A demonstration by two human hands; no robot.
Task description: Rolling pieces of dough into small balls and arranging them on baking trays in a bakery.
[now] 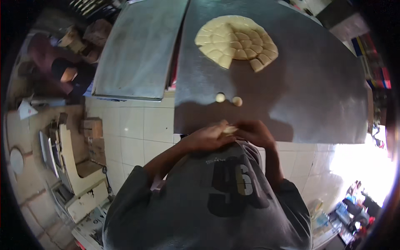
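Note:
My left hand (210, 135) and my right hand (253, 132) meet close to my chest, both closed around one small piece of pale dough (228, 130). Two rolled dough balls (220, 97) (237, 101) lie side by side on the steel table (316, 96) just beyond my hands. Farther back sits a flat round slab of dough (236, 41) cut into several small pieces, with a wedge gone from its near edge.
A second steel table (137, 50) stands to the left, across a narrow gap. The floor (133, 129) is pale tile. Wooden frames and boxes (81, 166) lie at the lower left. Another person (62, 68) crouches at the far left.

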